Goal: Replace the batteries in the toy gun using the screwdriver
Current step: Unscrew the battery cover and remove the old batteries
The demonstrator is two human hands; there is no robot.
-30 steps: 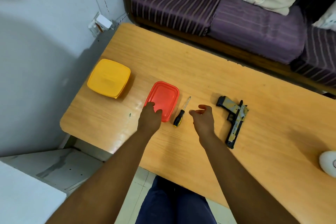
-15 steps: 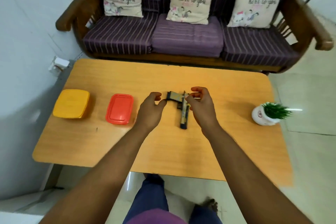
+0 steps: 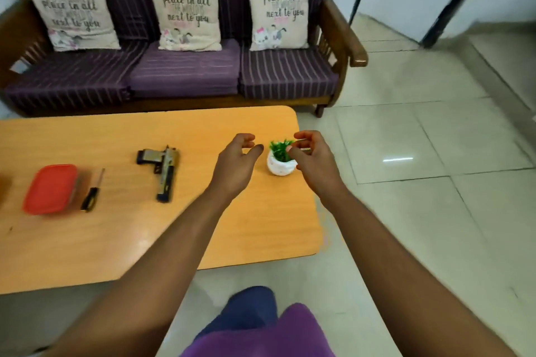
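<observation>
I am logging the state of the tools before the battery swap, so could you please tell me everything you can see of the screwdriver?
The screwdriver lies flat on the orange table, just right of the red container and left of the toy gun. It has a dark handle with a yellowish band and a thin metal shaft pointing away from the person. Neither hand touches it. The picture is blurred, so the tip type cannot be told.

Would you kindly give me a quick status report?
Both hands, left and right, open, empty. Toy gun and screwdriver untouched on table. Nothing in the way.
</observation>
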